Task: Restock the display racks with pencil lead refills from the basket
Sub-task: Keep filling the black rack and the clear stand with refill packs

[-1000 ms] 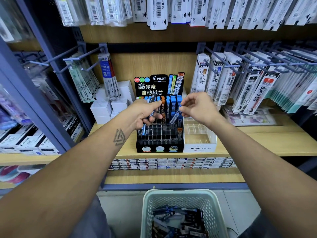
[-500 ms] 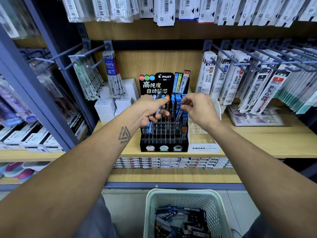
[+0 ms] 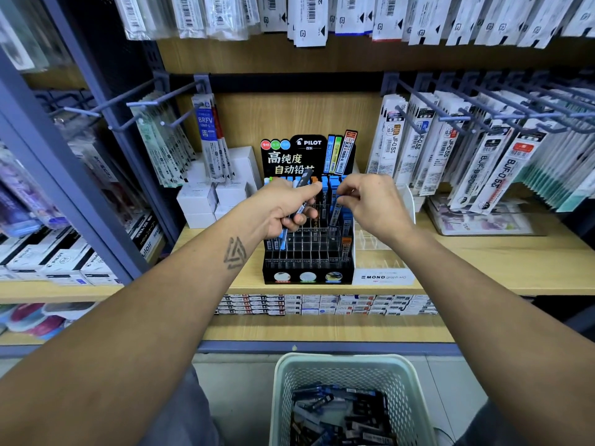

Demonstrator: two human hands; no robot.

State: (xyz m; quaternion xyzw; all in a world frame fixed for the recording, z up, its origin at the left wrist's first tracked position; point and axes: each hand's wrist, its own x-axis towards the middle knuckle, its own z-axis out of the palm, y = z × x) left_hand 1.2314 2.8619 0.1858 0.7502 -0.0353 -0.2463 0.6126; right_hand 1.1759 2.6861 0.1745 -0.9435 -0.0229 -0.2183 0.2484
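A black Pilot display rack (image 3: 308, 264) with a grid of slots stands on the wooden shelf. My left hand (image 3: 283, 209) hovers over its left side and grips a few lead refill tubes (image 3: 297, 211), which stick out above and below the fist. To the right, my right hand (image 3: 370, 206) pinches the top of one dark refill tube (image 3: 336, 214). That tube stands nearly upright, its lower end in a slot on the rack's right side. Low in view, the pale green basket (image 3: 283, 381) holds several more refills (image 3: 338, 413).
A clear MONO tray (image 3: 383, 275) sits right beside the rack. Hanging pen refill packs (image 3: 483, 156) crowd the hooks on the right. More packs (image 3: 209, 140) and white boxes (image 3: 206, 201) are on the left. Flat boxes (image 3: 322, 305) line the lower shelf.
My right hand has brought its tube from a slant to nearly upright and lowered it into the rack. My left hand has stayed over the rack with its bundle.
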